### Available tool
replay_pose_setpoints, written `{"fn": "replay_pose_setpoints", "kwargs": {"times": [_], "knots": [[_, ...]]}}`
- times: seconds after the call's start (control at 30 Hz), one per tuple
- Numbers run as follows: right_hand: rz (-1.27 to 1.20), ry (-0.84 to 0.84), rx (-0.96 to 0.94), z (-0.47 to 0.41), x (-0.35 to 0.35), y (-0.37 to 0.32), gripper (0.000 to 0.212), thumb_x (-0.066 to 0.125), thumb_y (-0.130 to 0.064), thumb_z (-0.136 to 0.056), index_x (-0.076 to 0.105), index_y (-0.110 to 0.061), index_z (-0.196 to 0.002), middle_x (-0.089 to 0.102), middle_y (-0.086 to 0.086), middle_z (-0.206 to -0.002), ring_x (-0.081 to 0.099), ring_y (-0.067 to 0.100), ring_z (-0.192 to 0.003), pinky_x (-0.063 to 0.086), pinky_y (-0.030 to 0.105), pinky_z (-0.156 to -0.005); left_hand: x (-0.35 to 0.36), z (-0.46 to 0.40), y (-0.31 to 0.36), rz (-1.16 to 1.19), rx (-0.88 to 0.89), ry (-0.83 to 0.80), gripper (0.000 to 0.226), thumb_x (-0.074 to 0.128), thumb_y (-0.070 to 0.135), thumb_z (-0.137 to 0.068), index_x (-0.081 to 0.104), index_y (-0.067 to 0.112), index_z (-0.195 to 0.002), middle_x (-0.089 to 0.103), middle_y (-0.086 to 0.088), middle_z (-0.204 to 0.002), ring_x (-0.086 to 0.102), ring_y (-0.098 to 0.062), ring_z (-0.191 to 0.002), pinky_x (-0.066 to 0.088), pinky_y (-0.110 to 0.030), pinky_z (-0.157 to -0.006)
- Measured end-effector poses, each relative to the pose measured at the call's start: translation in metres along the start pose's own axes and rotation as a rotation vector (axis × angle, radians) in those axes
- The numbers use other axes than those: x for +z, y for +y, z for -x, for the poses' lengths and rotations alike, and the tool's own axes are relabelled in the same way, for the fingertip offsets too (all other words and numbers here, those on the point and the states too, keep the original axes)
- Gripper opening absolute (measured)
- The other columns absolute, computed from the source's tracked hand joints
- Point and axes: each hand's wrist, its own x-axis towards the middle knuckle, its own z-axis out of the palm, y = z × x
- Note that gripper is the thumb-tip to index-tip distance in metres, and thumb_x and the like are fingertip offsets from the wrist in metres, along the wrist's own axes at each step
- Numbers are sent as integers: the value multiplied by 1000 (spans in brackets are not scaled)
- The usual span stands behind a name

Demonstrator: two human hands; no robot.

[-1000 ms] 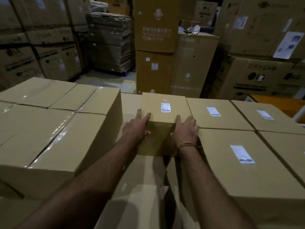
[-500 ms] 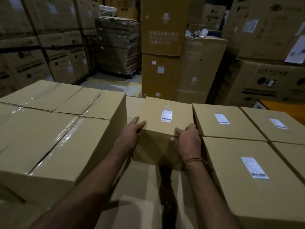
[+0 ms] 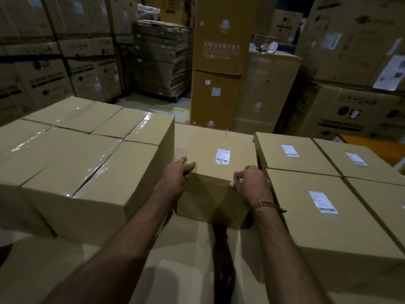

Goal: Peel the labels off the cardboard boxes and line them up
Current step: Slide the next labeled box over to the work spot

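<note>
Head view looks down over a bed of plain cardboard cartons in a dim warehouse, with tall stacks of printed cartons (image 3: 54, 82) walling the room and a wrapped pallet of flattened board (image 3: 161, 60) at the back. Both hands hold one small box (image 3: 215, 178) at the middle of the lower layer of cartons (image 3: 175, 270), its near end raised: the left hand (image 3: 175, 174) grips its left edge with the thumb on top, the right hand (image 3: 252, 183) curls over its near right corner, a bracelet (image 3: 263, 204) at that wrist. One white label (image 3: 223, 156) sits on its top. To the right lie labelled boxes (image 3: 293, 153), three labels plainly visible, a fourth box cut by the frame edge. To the left stands a taller block of taped cartons (image 3: 87, 150), four tops showing. Label print is too blurred to read, and the fingers under the box are hidden.
</note>
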Motion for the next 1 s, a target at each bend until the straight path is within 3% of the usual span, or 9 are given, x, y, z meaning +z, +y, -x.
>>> {"fn": "replay_pose_setpoints", "kwargs": {"times": [0.07,0.17,0.23,0.33,0.47,0.6,0.73,0.87,1.0], "knots": [[-23,-9,-14,12,-6,1,24,83,-46,-89,78,-23,-85,66,1,-106,66,27,-106,57,42,-96,-1,18,2,-12,-3,17,54,56,-2,-101,56,23,-150,33,-7,-168,36,-30,-152,28,-37,-123],[-95,-10,-14,33,-14,-2,31,83,-49,-88,83,-18,-87,77,3,-99,70,25,-97,59,38,-93,-2,48,1,7,-11,58,54,57,-3,-100,60,22,-147,37,-5,-166,40,-26,-151,26,-24,-118],[-111,-9,-8,49,-19,-2,32,83,-50,-88,84,-19,-90,78,4,-100,71,26,-96,59,38,-92,-3,68,0,25,-15,81,53,58,-5,-99,62,22,-145,40,-5,-165,42,-22,-149,24,-14,-112],[-97,7,-3,72,-21,-5,29,84,-49,-87,84,-21,-91,77,6,-102,70,27,-96,59,38,-91,-6,95,0,50,-22,96,52,60,-6,-97,65,21,-142,42,-3,-163,44,-19,-148,24,-11,-111],[-63,41,7,105,-19,-8,30,82,-50,-89,83,-22,-97,75,6,-105,69,28,-99,59,37,-88,-11,133,0,82,-28,125,50,62,-9,-96,68,18,-138,47,-1,-159,48,-15,-143,20,9,-99],[-78,82,47,143,-16,-9,29,83,-50,-88,82,-22,-97,72,8,-107,68,33,-102,60,41,-89,-18,170,-1,81,8,104,50,63,-5,-97,67,22,-139,46,2,-159,48,-12,-143,19,8,-101],[-69,98,81,184,-15,-16,26,84,-50,-86,82,-25,-95,69,6,-110,66,33,-104,58,44,-91,-27,209,-4,79,52,96,50,63,0,-98,66,27,-140,45,7,-160,49,-10,-142,28,-9,-110],[-106,107,121,227,-12,-30,24,84,-50,-86,78,-28,-91,64,2,-113,64,32,-108,56,45,-93,-39,244,-16,101,76,72,51,65,-1,-97,66,27,-140,44,7,-160,50,-12,-142,32,-15,-112],[-119,128,146,272,-8,-53,23,81,-52,-87,73,-30,-90,63,0,-115,61,32,-112,53,47,-96,-57,279,-33,101,87,63,51,65,-2,-96,67,26,-139,45,6,-159,52,-12,-140,32,-9,-110]]}}
